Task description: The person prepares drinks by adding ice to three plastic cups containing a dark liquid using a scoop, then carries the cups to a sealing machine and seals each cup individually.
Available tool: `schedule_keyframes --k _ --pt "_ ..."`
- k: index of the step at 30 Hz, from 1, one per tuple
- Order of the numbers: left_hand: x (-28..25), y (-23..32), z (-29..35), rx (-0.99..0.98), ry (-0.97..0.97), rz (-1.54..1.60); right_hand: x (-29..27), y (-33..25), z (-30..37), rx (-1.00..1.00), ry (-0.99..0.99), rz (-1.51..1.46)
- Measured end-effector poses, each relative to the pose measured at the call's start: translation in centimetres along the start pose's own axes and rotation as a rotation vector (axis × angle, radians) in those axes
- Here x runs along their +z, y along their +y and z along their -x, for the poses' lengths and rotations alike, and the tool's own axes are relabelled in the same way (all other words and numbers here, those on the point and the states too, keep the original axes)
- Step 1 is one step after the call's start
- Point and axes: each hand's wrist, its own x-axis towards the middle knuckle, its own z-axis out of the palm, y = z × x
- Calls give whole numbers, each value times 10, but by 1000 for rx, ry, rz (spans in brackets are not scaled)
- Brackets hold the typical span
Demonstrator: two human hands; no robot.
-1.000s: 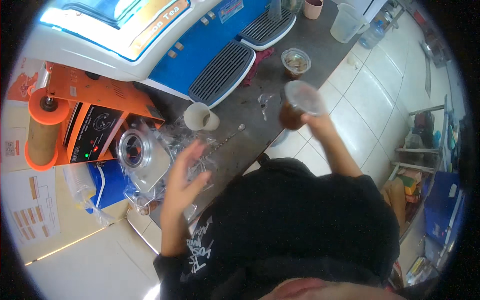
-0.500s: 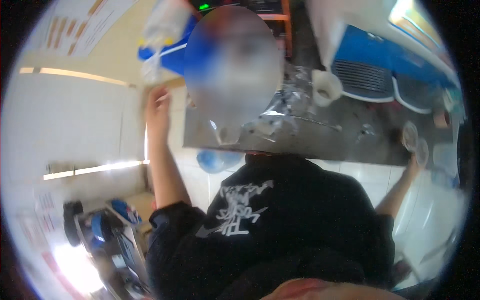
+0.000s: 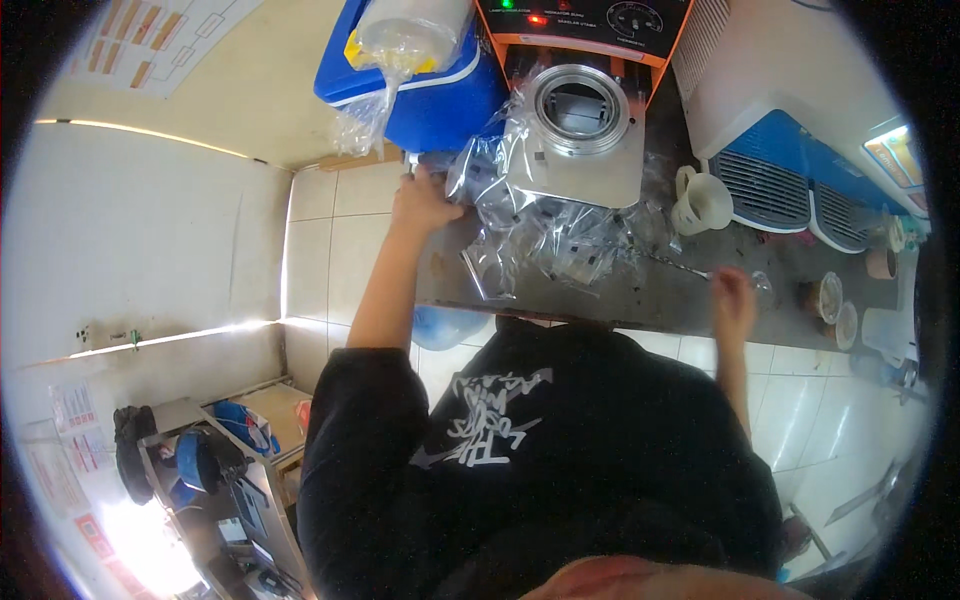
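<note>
My left hand (image 3: 425, 205) is at the counter's left edge, thumb spread from the fingers. Its fingertips are close to a small white tap (image 3: 413, 160) below the blue cooler box (image 3: 445, 110); whether they touch it, I cannot make out. My right hand (image 3: 735, 300) hovers over the front of the counter, its fingers smeared by motion. Just left of it lies a long-handled metal spoon (image 3: 680, 265). Crumpled clear plastic film (image 3: 575, 240) spreads between my hands, before the cup sealing machine (image 3: 530, 170) with its round metal ring. Two clear plastic cups (image 3: 830, 298) stand to the right.
A white jug (image 3: 705, 205) stands right of the machine, beside a blue dispenser with black drip grilles (image 3: 765, 190). A bagged roll (image 3: 415, 30) rests on the cooler. Farther right are a roll of tape (image 3: 882, 263) and a clear container (image 3: 888, 333). A bluish, rounded thing (image 3: 445, 328) shows below the counter edge.
My right hand has come away from the cups at the right toward the middle. My left hand, earlier raised left of the counter, has moved in to its edge. The view has shifted too.
</note>
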Motion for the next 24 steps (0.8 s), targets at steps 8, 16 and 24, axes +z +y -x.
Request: schedule_keyframes --k 8,16,24 --pt "-101 -2 78 235 -107 -206 205 -205 -28 -697 -322 13" --pt "-199 94 133 204 -210 -87 271 -220 -42 -740 -1210 272" --pt "-170 176 53 427 -2 65 177 -149 -37 -812 -860 -463"
